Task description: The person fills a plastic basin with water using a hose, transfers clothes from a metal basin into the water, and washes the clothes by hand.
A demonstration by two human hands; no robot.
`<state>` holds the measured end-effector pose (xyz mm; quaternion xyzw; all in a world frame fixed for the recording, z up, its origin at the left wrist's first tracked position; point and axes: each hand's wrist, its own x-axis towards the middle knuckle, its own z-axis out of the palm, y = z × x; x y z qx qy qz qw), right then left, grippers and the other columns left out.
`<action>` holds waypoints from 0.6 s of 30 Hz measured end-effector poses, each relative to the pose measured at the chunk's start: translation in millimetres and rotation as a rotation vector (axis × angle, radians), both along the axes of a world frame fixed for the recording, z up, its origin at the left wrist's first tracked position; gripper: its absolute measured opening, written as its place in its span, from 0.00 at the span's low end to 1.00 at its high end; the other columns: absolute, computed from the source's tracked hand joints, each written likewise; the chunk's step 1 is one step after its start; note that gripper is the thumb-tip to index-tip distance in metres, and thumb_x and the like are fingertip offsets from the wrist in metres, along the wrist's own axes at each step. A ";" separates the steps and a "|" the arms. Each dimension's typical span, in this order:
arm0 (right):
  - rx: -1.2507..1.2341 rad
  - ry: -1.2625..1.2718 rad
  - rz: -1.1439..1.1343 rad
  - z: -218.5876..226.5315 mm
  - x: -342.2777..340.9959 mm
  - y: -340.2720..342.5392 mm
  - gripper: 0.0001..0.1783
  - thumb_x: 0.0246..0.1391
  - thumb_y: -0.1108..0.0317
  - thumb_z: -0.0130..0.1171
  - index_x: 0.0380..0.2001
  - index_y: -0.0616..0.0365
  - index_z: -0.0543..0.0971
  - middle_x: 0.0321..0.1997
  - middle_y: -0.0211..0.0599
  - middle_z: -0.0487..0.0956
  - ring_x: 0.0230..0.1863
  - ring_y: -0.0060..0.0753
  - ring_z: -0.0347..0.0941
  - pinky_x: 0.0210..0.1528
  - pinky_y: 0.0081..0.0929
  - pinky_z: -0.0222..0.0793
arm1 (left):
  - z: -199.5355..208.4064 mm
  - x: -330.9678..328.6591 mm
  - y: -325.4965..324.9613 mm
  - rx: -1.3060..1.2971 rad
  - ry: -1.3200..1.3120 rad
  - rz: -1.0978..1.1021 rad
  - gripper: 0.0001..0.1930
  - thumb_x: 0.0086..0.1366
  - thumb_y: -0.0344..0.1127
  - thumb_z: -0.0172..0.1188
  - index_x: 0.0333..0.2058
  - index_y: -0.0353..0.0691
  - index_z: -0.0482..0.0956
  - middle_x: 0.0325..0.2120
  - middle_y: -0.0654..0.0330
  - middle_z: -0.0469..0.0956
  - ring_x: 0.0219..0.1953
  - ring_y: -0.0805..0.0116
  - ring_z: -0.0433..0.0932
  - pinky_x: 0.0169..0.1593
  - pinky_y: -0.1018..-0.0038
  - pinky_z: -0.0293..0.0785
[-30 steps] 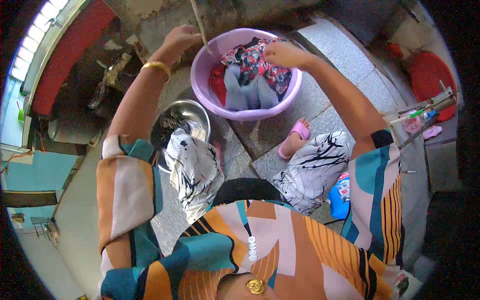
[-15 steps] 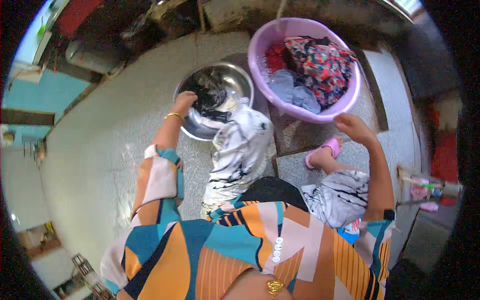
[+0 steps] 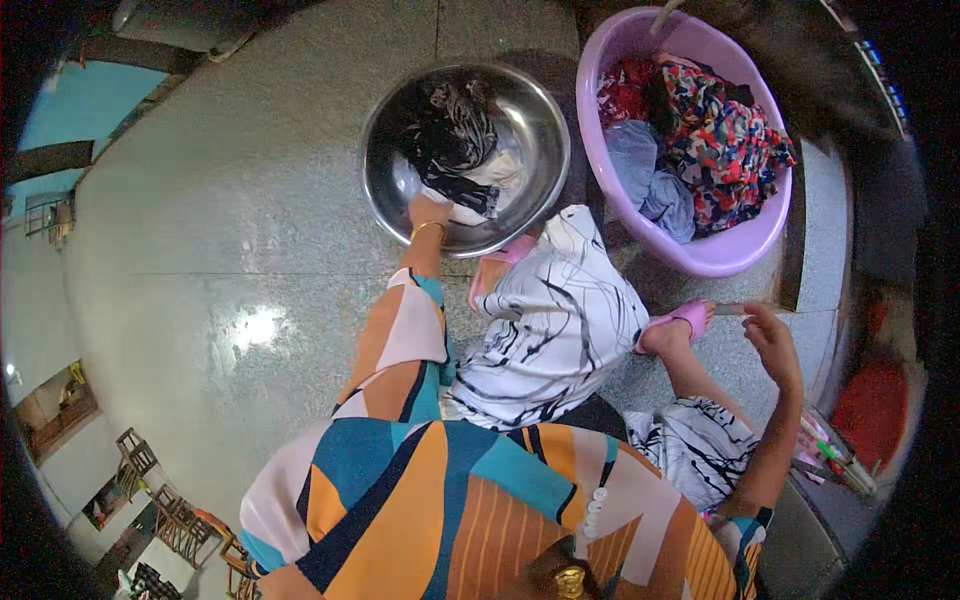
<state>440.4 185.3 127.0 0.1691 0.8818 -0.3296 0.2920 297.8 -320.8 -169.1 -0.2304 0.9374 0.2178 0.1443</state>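
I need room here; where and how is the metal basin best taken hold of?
Probably by pinching the left rim of the metal basin, coming from the left: its round lip is exposed there, whereas the purple tub crowds the right side and a pink slipper sits by the near edge.

Basin stood on floor, left of tub. Clothes lay in basin, left hand just inside near edge. Garments lay in tub, reaching right edge; right hand was before near edge.
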 end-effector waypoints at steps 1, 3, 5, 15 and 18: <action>0.007 -0.007 0.003 1.7 -2.6 0.9 0.16 0.47 0.76 0.48 0.42 0.61 0.68 0.32 0.33 0.71 0.36 0.23 0.66 0.39 0.20 0.63 | -15.0 -1.4 -5.4 0.120 -0.058 0.137 0.18 0.42 0.33 0.57 0.36 0.38 0.70 0.29 0.52 0.72 0.33 0.55 0.73 0.38 0.63 0.70; 0.055 0.005 0.011 2.0 -6.0 5.5 0.17 0.47 0.77 0.47 0.43 0.61 0.68 0.32 0.34 0.71 0.36 0.24 0.66 0.39 0.20 0.63 | -43.9 -2.0 -16.7 0.377 -0.167 0.390 0.18 0.42 0.32 0.57 0.36 0.37 0.70 0.29 0.53 0.72 0.32 0.56 0.72 0.37 0.63 0.70; 0.033 0.025 -0.018 -0.5 -5.2 8.7 0.16 0.48 0.74 0.48 0.43 0.61 0.68 0.30 0.35 0.72 0.33 0.23 0.66 0.36 0.21 0.64 | -56.5 -2.4 -18.4 0.624 -0.256 0.575 0.18 0.42 0.31 0.57 0.36 0.37 0.69 0.30 0.53 0.71 0.32 0.57 0.72 0.37 0.63 0.70; 0.009 0.088 0.109 22.5 -22.7 -5.3 0.16 0.49 0.73 0.47 0.44 0.62 0.66 0.34 0.35 0.72 0.36 0.23 0.67 0.38 0.19 0.63 | 8.4 -11.1 4.5 1.357 0.239 0.904 0.20 0.44 0.27 0.50 0.41 0.37 0.64 0.32 0.55 0.69 0.34 0.58 0.71 0.38 0.62 0.70; 0.002 0.096 0.069 30.7 -23.5 -14.5 0.16 0.50 0.72 0.47 0.44 0.61 0.67 0.33 0.36 0.73 0.35 0.23 0.67 0.37 0.18 0.63 | 51.1 -15.8 -8.0 1.726 0.310 0.884 0.21 0.47 0.29 0.44 0.44 0.35 0.63 0.40 0.50 0.69 0.44 0.52 0.69 0.50 0.57 0.64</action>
